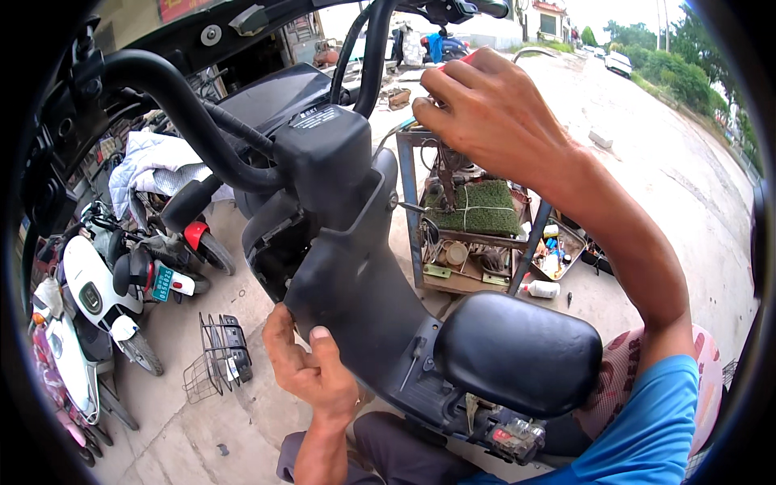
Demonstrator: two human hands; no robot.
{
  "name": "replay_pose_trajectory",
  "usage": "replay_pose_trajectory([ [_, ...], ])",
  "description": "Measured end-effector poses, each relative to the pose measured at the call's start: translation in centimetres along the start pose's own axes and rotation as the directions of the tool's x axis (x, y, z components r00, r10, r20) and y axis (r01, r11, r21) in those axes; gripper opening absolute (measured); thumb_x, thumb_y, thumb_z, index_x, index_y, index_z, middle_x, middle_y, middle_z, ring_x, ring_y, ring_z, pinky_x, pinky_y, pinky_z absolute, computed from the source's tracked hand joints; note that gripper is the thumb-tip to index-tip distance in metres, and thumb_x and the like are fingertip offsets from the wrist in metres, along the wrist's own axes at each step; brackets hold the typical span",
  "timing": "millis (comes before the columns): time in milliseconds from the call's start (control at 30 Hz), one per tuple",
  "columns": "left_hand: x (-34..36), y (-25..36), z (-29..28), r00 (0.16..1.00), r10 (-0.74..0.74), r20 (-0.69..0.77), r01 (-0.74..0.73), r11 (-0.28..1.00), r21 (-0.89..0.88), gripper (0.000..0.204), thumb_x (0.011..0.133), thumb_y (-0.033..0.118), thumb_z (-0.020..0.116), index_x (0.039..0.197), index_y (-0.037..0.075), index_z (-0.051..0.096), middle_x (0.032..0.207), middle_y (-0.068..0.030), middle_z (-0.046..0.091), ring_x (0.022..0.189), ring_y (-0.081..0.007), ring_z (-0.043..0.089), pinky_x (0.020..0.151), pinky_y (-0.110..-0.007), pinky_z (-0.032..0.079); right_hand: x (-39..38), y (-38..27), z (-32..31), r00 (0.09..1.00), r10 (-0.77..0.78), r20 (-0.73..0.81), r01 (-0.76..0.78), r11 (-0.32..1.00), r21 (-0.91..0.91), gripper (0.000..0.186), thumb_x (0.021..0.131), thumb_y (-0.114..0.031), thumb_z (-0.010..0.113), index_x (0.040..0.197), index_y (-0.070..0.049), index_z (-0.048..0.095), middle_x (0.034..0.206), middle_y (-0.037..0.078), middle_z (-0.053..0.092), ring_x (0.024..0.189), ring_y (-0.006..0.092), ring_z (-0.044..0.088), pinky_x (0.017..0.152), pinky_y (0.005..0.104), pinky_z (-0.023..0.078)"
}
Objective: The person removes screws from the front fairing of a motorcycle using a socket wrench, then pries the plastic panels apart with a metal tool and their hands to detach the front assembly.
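Note:
A black scooter's front panel has an open compartment on its left side, below the handlebar. My left hand grips that panel's lower left edge, thumb out and fingers curled. My right hand is raised right of the steering column, above a metal tool cart, closed on something with a bit of red showing, mostly hidden by my fingers. A black padded seat sits low in front of my right arm, with exposed parts beneath it.
Parked scooters line the left side. A wire basket lies on the concrete. Right of the cart are a parts tray and a white bottle. The road runs back to a white car.

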State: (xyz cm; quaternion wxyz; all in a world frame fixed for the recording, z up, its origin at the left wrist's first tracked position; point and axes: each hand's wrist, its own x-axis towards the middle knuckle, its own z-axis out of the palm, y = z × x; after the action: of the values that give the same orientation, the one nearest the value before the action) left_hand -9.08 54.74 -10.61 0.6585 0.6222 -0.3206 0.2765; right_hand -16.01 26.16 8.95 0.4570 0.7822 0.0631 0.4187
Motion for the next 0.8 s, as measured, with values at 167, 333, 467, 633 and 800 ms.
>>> replay_pose_trajectory([
  [167, 1.2, 0.6, 0.3, 0.996, 0.081, 0.046, -0.084, 0.994, 0.069, 0.047, 0.1, 0.006, 0.06, 0.143, -0.008, 0.052, 0.133, -0.0179, 0.062, 0.121, -0.0234, 0.062, 0.107, -0.038, 0.049, 1.7, 0.8, -0.6, 0.994, -0.105, -0.027, 0.104, 0.994, -0.031, 0.01, 0.084, -0.017, 0.073, 0.093, -0.015, 0.074, 0.101, -0.001, 0.066, 0.099, 0.0164, 0.067, 0.091, 0.0348, 0.05],
  [333, 4.3, 3.4, 0.2, 0.979, 0.131, 0.159, -0.162, 0.967, 0.197, 0.045, 0.094, 0.006, 0.065, 0.136, -0.006, 0.057, 0.135, -0.02, 0.063, 0.116, -0.0311, 0.064, 0.103, -0.04, 0.05, 4.1, 0.5, -0.4, 0.983, -0.173, 0.056, 0.176, 0.984, -0.039, 0.008, 0.082, -0.019, 0.075, 0.09, -0.016, 0.076, 0.09, -0.004, 0.068, 0.095, 0.0163, 0.069, 0.091, 0.0347, 0.051],
  [467, 6.7, 5.1, 1.5, 0.975, 0.08, 0.207, -0.13, 0.962, 0.238, 0.034, 0.091, 0.008, 0.071, 0.123, -0.002, 0.064, 0.115, -0.0204, 0.07, 0.102, -0.0353, 0.07, 0.095, -0.041, 0.054, 4.5, 1.4, -0.6, 0.964, -0.123, 0.238, 0.125, 0.992, 0.006, 0.008, 0.082, -0.018, 0.076, 0.089, -0.016, 0.077, 0.085, -0.003, 0.066, 0.088, 0.0177, 0.071, 0.087, 0.0378, 0.053],
  [633, 8.2, 6.6, 3.9, 0.938, 0.183, 0.295, -0.337, 0.689, 0.642, 0.033, 0.092, 0.021, 0.078, 0.117, 0.003, 0.067, 0.099, -0.0149, 0.074, 0.089, -0.0333, 0.073, 0.069, -0.043, 0.056, 2.8, 0.2, -0.1, 0.997, -0.062, -0.036, 0.063, 0.998, 0.016, 0.004, 0.081, -0.02, 0.077, 0.082, -0.017, 0.076, 0.087, -0.002, 0.067, 0.093, 0.0162, 0.07, 0.087, 0.036, 0.051],
  [800, 7.2, 6.3, 4.9, 0.921, 0.289, 0.26, -0.386, 0.604, 0.698, 0.03, 0.094, 0.024, 0.078, 0.114, 0.004, 0.068, 0.092, -0.0104, 0.072, 0.083, -0.0296, 0.071, 0.066, -0.042, 0.055, 2.6, -0.2, -0.2, 0.996, -0.066, -0.065, 0.063, 0.997, -0.045, 0.006, 0.083, -0.02, 0.076, 0.079, -0.018, 0.08, 0.092, -0.003, 0.072, 0.104, 0.0145, 0.07, 0.087, 0.0319, 0.05],
])
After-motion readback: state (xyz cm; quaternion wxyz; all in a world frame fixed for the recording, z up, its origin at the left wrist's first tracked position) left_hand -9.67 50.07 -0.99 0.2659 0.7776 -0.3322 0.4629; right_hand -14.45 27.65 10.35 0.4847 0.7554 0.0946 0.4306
